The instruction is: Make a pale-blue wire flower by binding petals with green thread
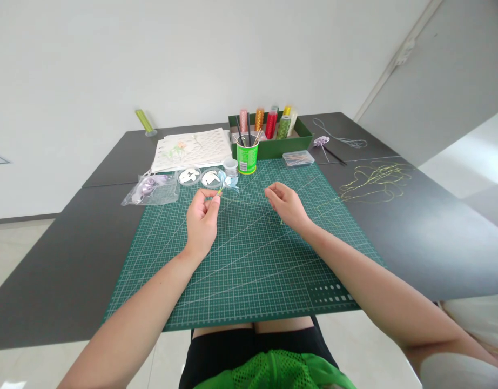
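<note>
My left hand (203, 221) is closed in a pinch, thumb against fingers, on the short stem of a light-blue artificial flower (228, 181). The petals point up and to the right, above the green cutting mat (241, 270). From the stem a thin yellow-green thread (237, 201) stretches toward my right hand (287, 203). The fingertips of that hand are pinched together around the thread, though the strand is very faint there. More of it trails across the mat to a loose tangle of thread (376, 181) on the right of the dark table.
Behind the hands stand a green can (248, 156) with sticks, a green box (285, 143) of thread spools and a clear case (298, 158). Two dishes of white petals (189, 175), a plastic bag (152, 190) and paper sheets (192, 151) lie left. A purple flower (321, 141) lies right.
</note>
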Action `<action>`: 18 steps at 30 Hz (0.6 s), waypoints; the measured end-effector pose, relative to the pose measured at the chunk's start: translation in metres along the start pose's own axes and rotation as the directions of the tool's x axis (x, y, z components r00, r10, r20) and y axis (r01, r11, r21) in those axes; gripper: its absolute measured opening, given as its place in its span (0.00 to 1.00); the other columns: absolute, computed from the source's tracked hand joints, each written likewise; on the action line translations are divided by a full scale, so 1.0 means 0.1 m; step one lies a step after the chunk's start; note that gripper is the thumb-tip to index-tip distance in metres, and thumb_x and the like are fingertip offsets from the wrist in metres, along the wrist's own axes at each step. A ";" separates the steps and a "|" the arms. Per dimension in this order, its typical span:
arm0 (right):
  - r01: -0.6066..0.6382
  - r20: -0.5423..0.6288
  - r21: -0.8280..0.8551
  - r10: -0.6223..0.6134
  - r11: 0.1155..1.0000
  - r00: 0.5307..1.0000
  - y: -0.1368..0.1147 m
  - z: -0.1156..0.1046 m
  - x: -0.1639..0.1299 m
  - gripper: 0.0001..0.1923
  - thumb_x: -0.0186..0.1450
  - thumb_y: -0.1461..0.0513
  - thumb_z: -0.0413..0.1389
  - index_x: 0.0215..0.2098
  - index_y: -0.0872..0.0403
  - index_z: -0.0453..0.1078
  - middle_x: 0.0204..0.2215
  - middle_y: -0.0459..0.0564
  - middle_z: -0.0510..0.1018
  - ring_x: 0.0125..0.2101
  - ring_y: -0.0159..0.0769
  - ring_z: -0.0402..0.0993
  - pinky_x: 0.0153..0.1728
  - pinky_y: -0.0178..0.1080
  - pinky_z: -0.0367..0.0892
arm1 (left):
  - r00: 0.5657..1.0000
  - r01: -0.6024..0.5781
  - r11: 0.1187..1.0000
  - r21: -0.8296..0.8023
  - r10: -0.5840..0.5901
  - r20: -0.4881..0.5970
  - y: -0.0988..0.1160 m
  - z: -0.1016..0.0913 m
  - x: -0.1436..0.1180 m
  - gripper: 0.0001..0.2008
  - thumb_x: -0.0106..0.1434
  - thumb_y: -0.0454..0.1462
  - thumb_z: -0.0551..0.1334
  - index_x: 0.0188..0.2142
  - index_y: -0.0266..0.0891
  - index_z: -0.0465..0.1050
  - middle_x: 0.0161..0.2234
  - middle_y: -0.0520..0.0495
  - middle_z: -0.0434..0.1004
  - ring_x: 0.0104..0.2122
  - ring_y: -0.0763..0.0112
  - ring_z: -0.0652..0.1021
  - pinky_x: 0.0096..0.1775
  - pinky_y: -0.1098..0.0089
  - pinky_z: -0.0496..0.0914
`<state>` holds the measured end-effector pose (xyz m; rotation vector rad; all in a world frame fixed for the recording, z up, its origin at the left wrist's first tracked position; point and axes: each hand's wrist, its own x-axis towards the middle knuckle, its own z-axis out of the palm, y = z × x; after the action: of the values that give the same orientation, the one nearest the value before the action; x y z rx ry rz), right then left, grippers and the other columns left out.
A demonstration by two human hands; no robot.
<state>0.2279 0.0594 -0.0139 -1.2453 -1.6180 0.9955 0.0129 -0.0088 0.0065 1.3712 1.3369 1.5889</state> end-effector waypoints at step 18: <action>0.028 0.484 0.371 -0.219 0.928 0.847 -0.12 0.27 -0.29 0.28 0.71 0.54 0.55 0.67 0.50 0.61 0.46 0.53 0.82 0.42 0.37 0.81 0.49 0.46 0.75 | 0.990 0.009 0.996 0.089 -0.021 0.139 0.03 0.06 -0.09 0.07 0.69 0.42 0.58 0.37 0.41 0.67 0.16 0.62 0.53 0.15 0.77 0.53 0.18 0.74 0.48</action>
<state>0.2038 0.0266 -0.0162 -0.6392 -1.7842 1.5526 0.0216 -0.0165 0.0062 1.4929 1.3432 1.4114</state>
